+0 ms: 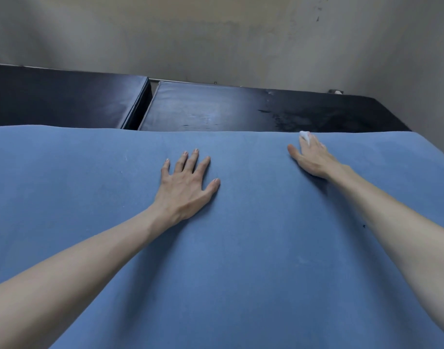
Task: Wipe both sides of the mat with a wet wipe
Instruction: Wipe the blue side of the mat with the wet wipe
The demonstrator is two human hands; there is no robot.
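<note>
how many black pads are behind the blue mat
2: one black pad at the far left, the other black pad right of it across a narrow gap. The blue mat hides their near edges, so more may lie hidden.
</note>
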